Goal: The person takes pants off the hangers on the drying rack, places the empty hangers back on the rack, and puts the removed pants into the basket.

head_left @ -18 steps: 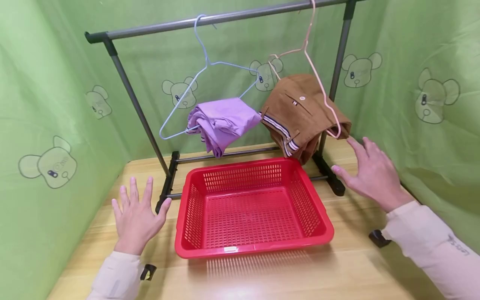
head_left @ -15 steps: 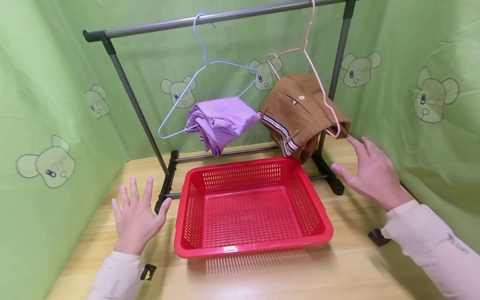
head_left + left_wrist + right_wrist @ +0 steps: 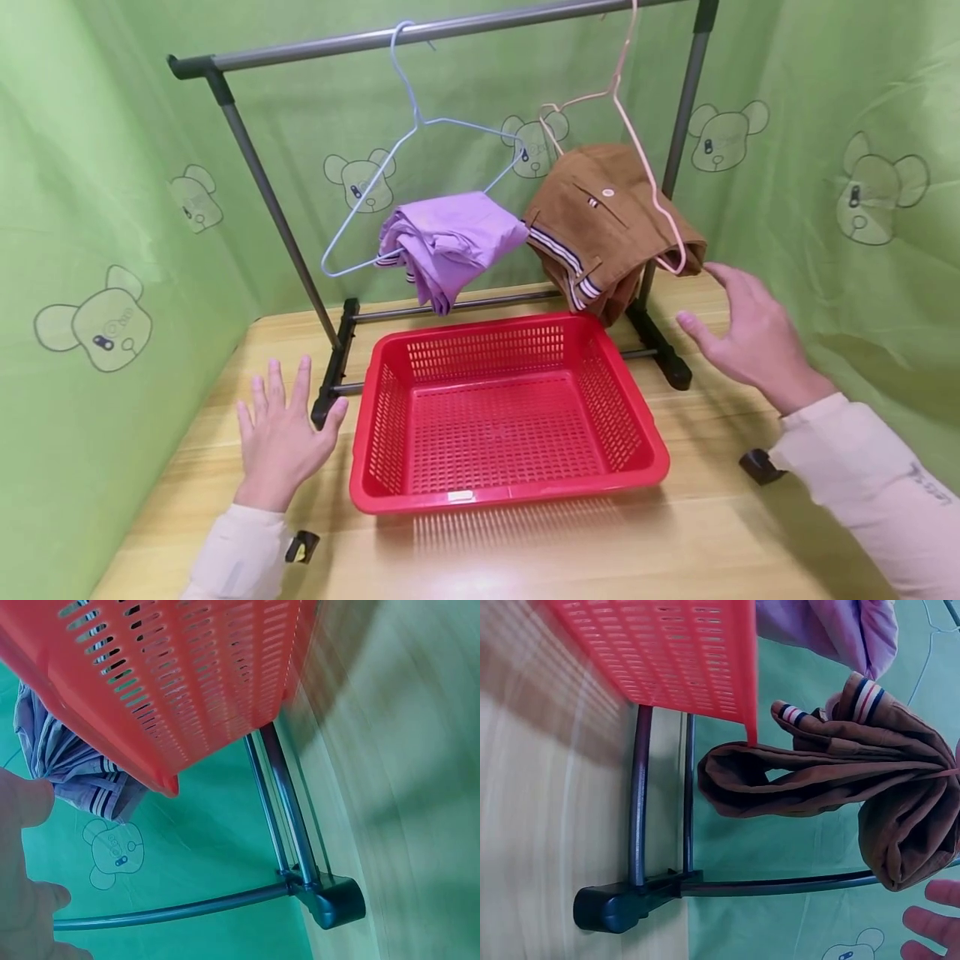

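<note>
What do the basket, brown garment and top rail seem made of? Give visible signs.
Basket: likely glossy plastic, given moulded slots and shine. Brown garment: matte fabric, perhaps cotton, draping in soft folds. Top rail: likely metal, smooth with grey sheen.

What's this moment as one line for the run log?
left grip: open, beside red basket | right grip: open, near brown garment | purple garment: on blue hanger | brown garment: on pink hanger | hangers: on rack rail

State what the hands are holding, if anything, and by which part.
Nothing is held. The left hand is spread beside the red basket; the right hand is near the brown trousers without gripping them.
</note>
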`<state>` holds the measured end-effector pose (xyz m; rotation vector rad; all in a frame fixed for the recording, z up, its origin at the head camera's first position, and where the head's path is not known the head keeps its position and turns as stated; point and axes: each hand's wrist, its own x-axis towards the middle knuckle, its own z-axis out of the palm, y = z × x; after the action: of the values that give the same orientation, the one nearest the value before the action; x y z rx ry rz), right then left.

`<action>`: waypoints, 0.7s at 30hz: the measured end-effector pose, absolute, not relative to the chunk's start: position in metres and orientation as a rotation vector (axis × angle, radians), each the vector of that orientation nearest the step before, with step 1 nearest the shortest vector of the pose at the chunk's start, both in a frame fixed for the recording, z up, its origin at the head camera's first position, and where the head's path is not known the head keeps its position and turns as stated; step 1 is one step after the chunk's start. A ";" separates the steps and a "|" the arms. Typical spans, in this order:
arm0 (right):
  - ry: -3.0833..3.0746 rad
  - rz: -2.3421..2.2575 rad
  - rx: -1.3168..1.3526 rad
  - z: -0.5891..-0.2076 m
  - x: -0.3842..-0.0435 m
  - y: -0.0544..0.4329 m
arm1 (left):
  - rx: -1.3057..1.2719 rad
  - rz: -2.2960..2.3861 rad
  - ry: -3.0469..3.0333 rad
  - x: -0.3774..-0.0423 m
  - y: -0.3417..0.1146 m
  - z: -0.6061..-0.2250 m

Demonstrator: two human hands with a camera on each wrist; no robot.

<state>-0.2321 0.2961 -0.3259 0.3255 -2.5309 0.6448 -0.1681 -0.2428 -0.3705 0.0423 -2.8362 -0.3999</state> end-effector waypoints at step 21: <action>-2.432 0.743 0.372 -0.304 -0.238 0.284 | 0.033 -0.596 -2.903 -0.167 -0.237 -0.377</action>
<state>-0.2380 0.2837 -0.3044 0.3723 -2.4318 0.7431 -0.1666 -0.2369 -0.3772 0.0325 -2.9025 -0.5960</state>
